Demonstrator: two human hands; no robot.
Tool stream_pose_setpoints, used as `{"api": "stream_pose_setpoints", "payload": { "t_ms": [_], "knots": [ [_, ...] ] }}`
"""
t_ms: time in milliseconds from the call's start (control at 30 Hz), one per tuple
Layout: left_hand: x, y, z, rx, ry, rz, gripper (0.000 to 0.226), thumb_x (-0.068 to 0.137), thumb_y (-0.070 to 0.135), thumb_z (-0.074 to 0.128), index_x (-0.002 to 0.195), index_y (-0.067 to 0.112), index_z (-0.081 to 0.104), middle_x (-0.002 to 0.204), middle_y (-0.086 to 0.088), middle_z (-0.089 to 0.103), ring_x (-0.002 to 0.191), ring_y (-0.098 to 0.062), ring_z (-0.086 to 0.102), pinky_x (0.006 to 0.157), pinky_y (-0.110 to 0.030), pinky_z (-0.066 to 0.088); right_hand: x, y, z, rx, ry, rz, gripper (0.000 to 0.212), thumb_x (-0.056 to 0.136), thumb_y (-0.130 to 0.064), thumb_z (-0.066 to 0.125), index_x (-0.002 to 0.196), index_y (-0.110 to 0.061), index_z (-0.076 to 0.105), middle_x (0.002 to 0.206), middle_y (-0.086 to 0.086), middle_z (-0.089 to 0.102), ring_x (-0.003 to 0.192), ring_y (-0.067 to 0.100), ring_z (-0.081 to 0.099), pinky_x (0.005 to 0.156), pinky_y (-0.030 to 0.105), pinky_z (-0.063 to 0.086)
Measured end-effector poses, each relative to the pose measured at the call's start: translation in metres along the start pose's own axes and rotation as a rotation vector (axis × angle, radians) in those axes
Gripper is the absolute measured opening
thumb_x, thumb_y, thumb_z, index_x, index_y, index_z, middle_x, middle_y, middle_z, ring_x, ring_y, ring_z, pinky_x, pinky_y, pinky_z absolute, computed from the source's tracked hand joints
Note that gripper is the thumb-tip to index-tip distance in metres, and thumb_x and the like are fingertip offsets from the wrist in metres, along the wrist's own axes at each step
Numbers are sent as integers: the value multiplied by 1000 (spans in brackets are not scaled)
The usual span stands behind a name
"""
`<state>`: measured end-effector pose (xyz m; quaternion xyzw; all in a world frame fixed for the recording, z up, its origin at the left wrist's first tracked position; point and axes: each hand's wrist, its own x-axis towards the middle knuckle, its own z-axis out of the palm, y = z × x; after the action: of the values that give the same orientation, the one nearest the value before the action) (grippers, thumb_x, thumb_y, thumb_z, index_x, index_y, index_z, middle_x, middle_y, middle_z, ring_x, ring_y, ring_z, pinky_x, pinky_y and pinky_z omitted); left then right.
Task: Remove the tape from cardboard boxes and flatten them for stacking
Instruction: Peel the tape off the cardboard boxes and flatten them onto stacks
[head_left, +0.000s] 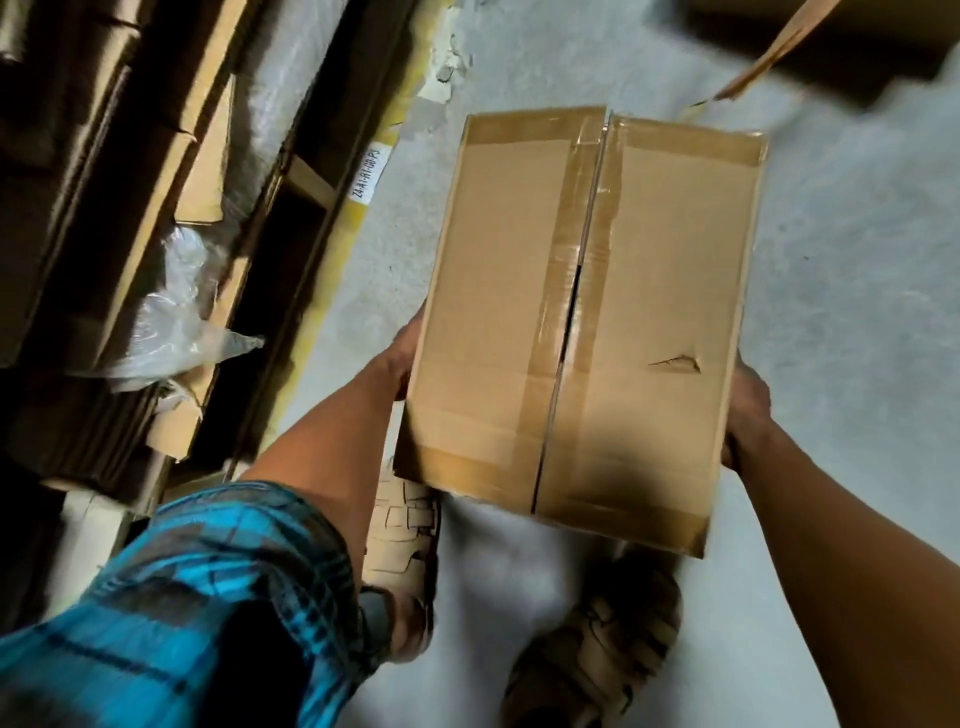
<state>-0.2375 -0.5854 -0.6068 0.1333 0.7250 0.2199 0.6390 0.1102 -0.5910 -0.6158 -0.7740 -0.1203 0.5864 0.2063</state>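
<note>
Both hands, left hand (404, 358) and right hand (748, 415), clasp the taped box (576, 322) sides, long axis pointing away.

Open grey concrete floor (841, 270) lies right and far of the taped brown cardboard box (582, 312); stacked flattened cardboard sheets (156, 171) obstruct the left side.

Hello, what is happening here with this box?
A person holds a closed cardboard box above the concrete floor, left hand on one side, right hand on the other. Brown tape still covers the centre seam, partly split. Flattened cardboard is stacked to the left.
</note>
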Motion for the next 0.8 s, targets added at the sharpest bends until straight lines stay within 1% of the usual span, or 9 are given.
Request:
{"api": "stream_pose_setpoints", "payload": {
  "t_ms": [67, 167, 233, 300, 400, 467, 567, 667, 800],
  "knots": [
    [2, 0, -4, 54, 282, -23, 47, 81, 54, 72, 95, 9, 67, 90, -8, 73, 76, -21, 69, 73, -37, 61, -2, 2, -5, -83, 93, -1, 45, 89, -57, 56, 68, -17, 58, 79, 9, 63, 69, 29, 58, 61, 34, 48],
    [-7, 14, 7, 53, 525, 83, 57, 81, 66, 63, 90, 10, 63, 94, -5, 69, 85, -23, 65, 82, -37, 57, -15, -13, -11, -104, 208, 13, 45, 91, -50, 54, 67, -14, 58, 91, 14, 66, 89, 35, 64, 82, 44, 55],
    [-23, 30, 21, 75, 657, 179, 58, 90, 65, 50, 107, 11, 61, 107, -5, 64, 97, -22, 60, 87, -32, 47, -31, -34, -11, -197, 270, -49, 44, 96, -46, 48, 81, -8, 63, 97, 15, 64, 101, 37, 63, 91, 43, 52],
    [-36, 42, 35, 240, 735, 327, 57, 92, 63, 46, 125, 16, 52, 123, -6, 59, 114, -24, 55, 97, -36, 42, -48, -54, -8, -322, 328, -181, 40, 97, -41, 47, 111, -6, 62, 115, 15, 63, 113, 37, 58, 95, 40, 47],
    [-56, 57, 55, 747, 664, 610, 60, 91, 60, 49, 140, 25, 39, 142, -4, 43, 132, -25, 39, 104, -47, 33, -71, -79, 4, -573, 324, -440, 41, 96, -34, 50, 130, -12, 50, 131, 14, 53, 120, 35, 52, 97, 43, 44],
    [-64, 67, 70, 1010, 513, 656, 69, 87, 63, 53, 145, 32, 32, 149, -7, 32, 138, -29, 31, 103, -51, 35, -83, -92, 17, -748, 250, -618, 43, 95, -34, 52, 133, -14, 46, 133, 14, 49, 119, 35, 51, 97, 45, 44],
    [-70, 73, 89, 1240, 277, 471, 88, 80, 65, 62, 152, 40, 19, 162, -10, 8, 148, -35, 11, 108, -61, 32, -103, -106, 39, -1099, 47, -850, 47, 95, -36, 53, 138, -22, 41, 135, 14, 44, 118, 35, 49, 92, 47, 48],
    [-66, 77, 94, 1302, 161, 295, 106, 74, 60, 74, 154, 43, 5, 164, -9, -13, 150, -37, -5, 112, -60, 30, -116, -102, 60, -1444, -190, -961, 48, 94, -40, 52, 140, -32, 40, 139, 12, 38, 119, 35, 48, 89, 46, 47],
    [-66, 86, 88, 1369, 116, 254, 117, 71, 55, 80, 154, 45, -1, 163, -8, -16, 150, -37, -7, 112, -56, 34, -117, -89, 75, -1685, -195, -932, 37, 96, -46, 50, 130, -32, 54, 141, 9, 34, 117, 31, 46, 87, 43, 45]
  ]
}}
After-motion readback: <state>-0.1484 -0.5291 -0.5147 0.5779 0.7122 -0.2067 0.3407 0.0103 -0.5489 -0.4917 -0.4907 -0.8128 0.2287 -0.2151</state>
